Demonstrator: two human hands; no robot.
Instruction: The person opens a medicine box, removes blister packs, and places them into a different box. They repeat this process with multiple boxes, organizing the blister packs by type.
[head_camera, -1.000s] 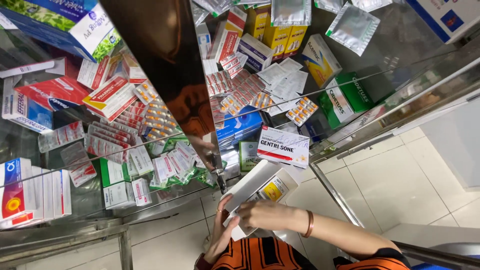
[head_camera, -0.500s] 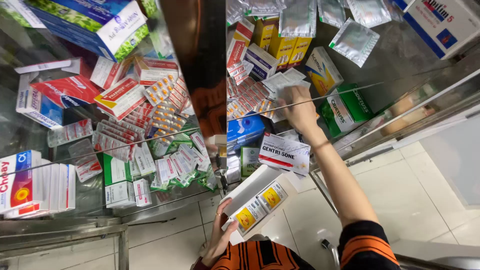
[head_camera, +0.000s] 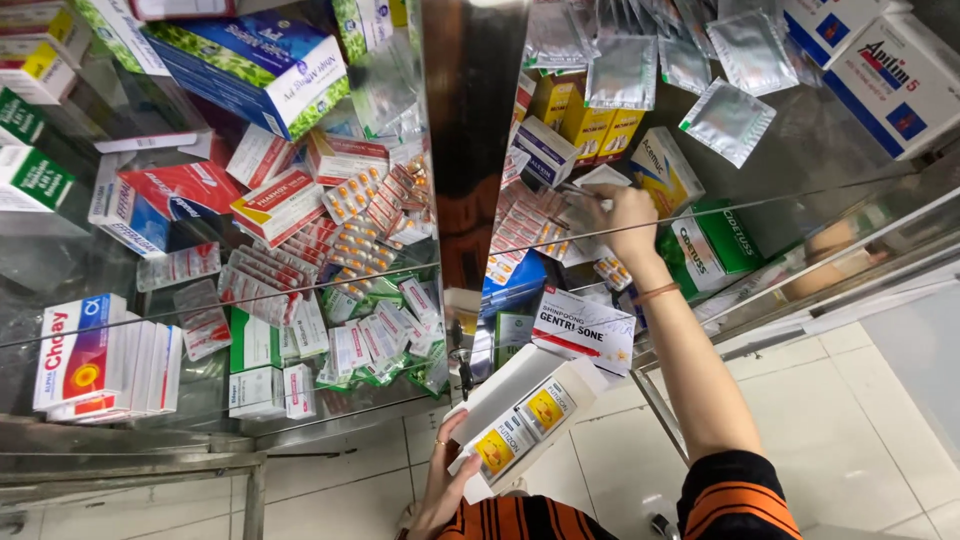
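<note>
Left hand (head_camera: 440, 490) holds a long white carton (head_camera: 525, 415) with yellow-and-white tubes. Just above it, a white box with red band (head_camera: 583, 328). Right hand (head_camera: 622, 215) reaches among red-striped blister strips (head_camera: 525, 222). Green-and-white box (head_camera: 708, 248) to its right; yellow boxes (head_camera: 590, 128) and silver foil sachets (head_camera: 728, 120) above. Large blue-green box (head_camera: 255, 65) upper left. Possibly more strips beneath, blurred.

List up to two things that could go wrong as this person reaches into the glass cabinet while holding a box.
1. The right hand is among loose blister strips heaped on a glass shelf; a nudge might knock some off.
2. The left hand alone holds a long open white box, tilted; its contents could slide out.
</note>
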